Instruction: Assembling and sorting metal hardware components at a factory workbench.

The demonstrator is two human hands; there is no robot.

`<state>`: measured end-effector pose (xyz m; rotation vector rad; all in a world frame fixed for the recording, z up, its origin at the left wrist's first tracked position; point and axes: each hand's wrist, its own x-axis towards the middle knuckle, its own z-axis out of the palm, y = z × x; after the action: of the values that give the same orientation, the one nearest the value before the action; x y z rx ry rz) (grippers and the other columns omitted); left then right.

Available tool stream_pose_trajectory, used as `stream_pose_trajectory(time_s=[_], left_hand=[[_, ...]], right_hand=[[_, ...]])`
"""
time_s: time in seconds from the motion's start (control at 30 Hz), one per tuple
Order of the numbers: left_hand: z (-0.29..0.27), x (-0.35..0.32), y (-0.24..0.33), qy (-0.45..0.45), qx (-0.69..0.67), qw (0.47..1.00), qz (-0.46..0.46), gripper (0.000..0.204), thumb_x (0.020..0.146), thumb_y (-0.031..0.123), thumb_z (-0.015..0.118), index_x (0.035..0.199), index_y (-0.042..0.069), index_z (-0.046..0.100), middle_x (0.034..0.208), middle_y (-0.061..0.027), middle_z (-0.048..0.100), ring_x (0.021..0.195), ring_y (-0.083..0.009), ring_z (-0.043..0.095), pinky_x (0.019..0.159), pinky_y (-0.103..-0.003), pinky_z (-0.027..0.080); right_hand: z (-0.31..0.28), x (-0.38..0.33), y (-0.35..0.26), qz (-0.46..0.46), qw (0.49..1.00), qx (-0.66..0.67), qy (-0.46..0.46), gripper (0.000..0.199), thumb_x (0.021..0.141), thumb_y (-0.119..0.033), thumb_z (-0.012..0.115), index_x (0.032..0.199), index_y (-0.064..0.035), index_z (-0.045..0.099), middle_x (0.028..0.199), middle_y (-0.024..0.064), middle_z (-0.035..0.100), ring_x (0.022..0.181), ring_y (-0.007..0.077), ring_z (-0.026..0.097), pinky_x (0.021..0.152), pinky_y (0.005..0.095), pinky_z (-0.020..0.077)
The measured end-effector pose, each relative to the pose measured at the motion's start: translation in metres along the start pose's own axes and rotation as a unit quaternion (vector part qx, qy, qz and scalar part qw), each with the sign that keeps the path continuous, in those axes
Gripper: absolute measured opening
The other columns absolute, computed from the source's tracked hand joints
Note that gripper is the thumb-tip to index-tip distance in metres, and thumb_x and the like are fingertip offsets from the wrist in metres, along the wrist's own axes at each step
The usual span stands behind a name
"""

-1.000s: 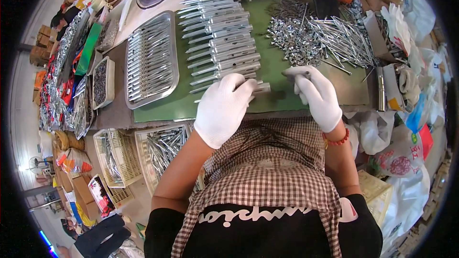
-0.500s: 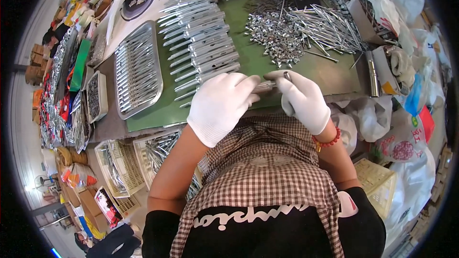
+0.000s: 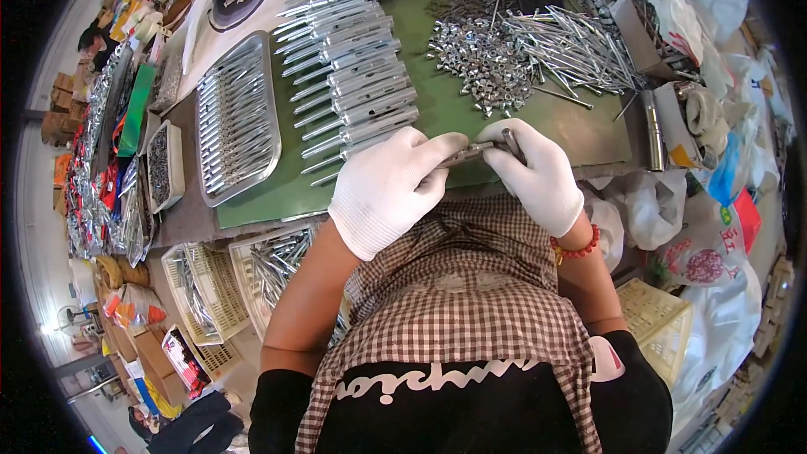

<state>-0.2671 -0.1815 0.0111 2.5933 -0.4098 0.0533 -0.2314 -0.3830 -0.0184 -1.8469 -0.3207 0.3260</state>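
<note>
Both of my hands wear white knit gloves and meet over the near edge of the table. My left hand (image 3: 382,185) is closed, pinching a slim silver metal part (image 3: 471,153) between thumb and forefinger. Its other end reaches the fingers of my right hand (image 3: 538,181). That hand is curled round a short dark grey metal cylinder (image 3: 513,145), which stands up between thumb and fingers. Beyond my left hand lies a row of silver metal tubes (image 3: 370,76) with pointed rods sticking out to the left.
A metal tray (image 3: 277,139) of similar slim parts lies left on the green mat (image 3: 252,217). Small metal nuts (image 3: 479,63) and long thin rods (image 3: 580,50) are heaped at the back right. Cream plastic baskets (image 3: 223,286) with metal parts stand below the table's left edge.
The silver part between my hands has tilted, and more of it shows. My right fingers have shifted round the dark cylinder, which shows more. The view has moved slightly.
</note>
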Motion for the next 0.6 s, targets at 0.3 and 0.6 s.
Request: stream_pose_trajectory(time_s=[0.3,0.6], left_hand=[[0.005,-0.001,0.002,0.011,0.011,1.000,-0.016,0.024,0.080,0.015,0.063,0.104,0.017,0.066,0.081,-0.0067,0.061,0.069,-0.0264,0.062,0.060,-0.035,0.050],[0.022,-0.004,0.005,-0.020,0.133,0.991,-0.020,0.024,0.084,0.018,0.057,0.108,0.021,0.061,0.081,-0.0067,0.055,0.063,-0.0283,0.059,0.056,-0.038,0.048]], right_hand=[[-0.002,0.001,0.001,0.004,1.000,-0.009,-0.005,0.017,0.088,-0.004,0.058,0.104,-0.0015,0.061,0.072,-0.0034,0.049,0.063,0.0039,0.044,0.057,0.0206,0.0387],[-0.034,0.062,0.012,-0.149,0.911,-0.338,0.185,0.013,0.083,-0.018,0.062,0.093,-0.0113,0.067,0.087,0.0117,0.064,0.079,0.0300,0.064,0.070,0.0386,0.0513]])
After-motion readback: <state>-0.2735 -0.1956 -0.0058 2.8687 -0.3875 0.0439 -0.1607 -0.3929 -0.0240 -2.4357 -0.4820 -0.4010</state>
